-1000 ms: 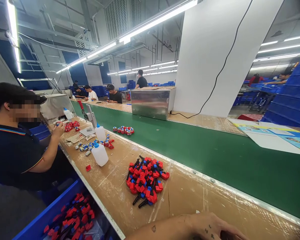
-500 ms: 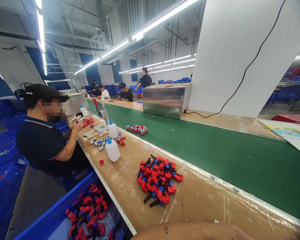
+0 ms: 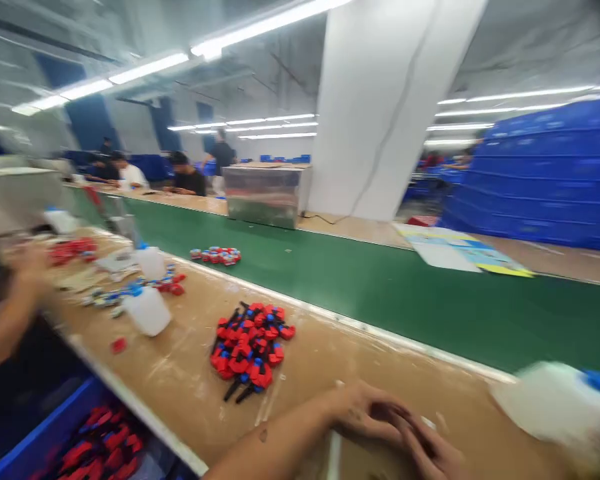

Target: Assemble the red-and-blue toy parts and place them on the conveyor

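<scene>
My left hand (image 3: 373,413) is over the brown worktop at the lower middle, its fingers curved and blurred. Close against it is my right hand (image 3: 430,450), cut off by the bottom edge. Whatever may lie between the hands is hidden. A pile of red, blue and black plastic parts (image 3: 247,343) rests on the worktop, left of my hands. To the right stands a blurred white bottle with a blue cap (image 3: 550,400).
A green conveyor belt (image 3: 360,287) runs behind the worktop (image 3: 190,373). White bottles (image 3: 147,312) and small parts stand at left, near a co-worker's arm (image 3: 10,307). A blue bin (image 3: 45,427) with red parts is lower left.
The view has swung right, so the pile and the co-worker sit further left. Both my hands now show, where only a forearm showed before. The right-hand bottle and stacked blue crates have come into view.
</scene>
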Tool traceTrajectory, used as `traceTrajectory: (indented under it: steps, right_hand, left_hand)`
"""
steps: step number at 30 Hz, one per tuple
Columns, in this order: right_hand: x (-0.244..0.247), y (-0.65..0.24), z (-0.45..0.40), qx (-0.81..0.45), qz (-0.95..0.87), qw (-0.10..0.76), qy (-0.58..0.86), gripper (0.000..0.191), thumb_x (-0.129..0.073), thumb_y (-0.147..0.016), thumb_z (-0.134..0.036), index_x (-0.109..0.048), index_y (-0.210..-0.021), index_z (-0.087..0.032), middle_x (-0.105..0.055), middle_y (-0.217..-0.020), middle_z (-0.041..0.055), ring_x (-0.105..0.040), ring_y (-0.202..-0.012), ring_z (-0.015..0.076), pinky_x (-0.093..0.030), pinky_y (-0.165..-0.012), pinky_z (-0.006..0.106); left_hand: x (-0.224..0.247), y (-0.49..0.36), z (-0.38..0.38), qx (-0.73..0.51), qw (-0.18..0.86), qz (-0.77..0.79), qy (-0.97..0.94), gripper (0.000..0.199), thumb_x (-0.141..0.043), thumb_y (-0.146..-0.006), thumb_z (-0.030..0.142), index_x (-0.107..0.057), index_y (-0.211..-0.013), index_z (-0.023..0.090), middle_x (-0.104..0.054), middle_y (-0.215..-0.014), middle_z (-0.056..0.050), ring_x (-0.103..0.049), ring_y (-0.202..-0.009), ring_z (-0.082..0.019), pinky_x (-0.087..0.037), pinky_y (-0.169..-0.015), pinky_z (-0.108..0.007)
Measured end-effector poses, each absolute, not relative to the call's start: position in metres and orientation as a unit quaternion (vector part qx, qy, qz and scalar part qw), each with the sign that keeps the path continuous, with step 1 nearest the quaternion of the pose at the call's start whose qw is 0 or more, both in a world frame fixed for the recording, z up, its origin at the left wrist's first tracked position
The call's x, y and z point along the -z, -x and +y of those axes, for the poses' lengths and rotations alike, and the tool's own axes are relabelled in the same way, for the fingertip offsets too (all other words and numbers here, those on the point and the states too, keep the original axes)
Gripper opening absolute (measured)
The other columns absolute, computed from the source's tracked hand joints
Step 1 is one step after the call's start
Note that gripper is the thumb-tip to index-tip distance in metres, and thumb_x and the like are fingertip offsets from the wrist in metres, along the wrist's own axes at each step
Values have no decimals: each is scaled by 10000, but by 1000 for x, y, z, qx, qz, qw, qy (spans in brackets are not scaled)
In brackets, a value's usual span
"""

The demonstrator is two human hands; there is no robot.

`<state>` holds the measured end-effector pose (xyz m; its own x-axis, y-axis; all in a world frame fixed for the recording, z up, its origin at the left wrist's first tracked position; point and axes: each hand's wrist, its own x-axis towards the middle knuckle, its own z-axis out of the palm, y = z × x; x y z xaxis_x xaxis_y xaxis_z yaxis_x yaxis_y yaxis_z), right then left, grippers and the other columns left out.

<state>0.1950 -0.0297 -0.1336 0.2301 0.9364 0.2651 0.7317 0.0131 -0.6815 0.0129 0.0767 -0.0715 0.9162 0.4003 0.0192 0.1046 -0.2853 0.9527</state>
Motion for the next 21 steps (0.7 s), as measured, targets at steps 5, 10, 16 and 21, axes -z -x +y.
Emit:
traceTrajectory:
  steps: [5,10,16,21]
  right_hand:
    - [102,-167,-32,-251,-579,398,666,326,-534,-860,-325,-755,-1073,-213,-768,-923,107,-686,-793,259,-540,-763,363]
    - [103,-169,-28,-202,-529,397,723,190,-634,-777,-218,-769,-910,-203,-704,-700,0,-570,-620,148,-444,-594,226]
    - [113,-174,-30,-201,-556,375,714,282,-655,-802,-283,-726,-1073,-246,-654,-692,-39,-511,-593,117,-390,-561,199]
    - [117,-175,-28,-198,-561,383,707,272,-610,-848,-308,-698,-1095,-237,-661,-734,-30,-515,-610,117,-388,-567,198]
  left_hand:
    - [73,-13,77,-167,559,99,-806,438,-626,-837,281,-639,-1246,123,-710,-1147,-102,-654,-1059,-265,-483,-1000,-372]
    - [100,-22,93,-159,559,118,-805,431,-636,-865,420,-641,-1263,253,-672,-1262,-40,-627,-1158,-266,-474,-1051,-355]
    - [122,-30,97,-173,594,160,-769,548,-669,-771,609,-676,-1210,283,-722,-1161,-15,-646,-1124,-324,-487,-1046,-419]
    - [129,-29,107,-115,582,142,-792,546,-651,-821,561,-603,-1308,318,-659,-1288,-1,-577,-1235,-311,-446,-1094,-405]
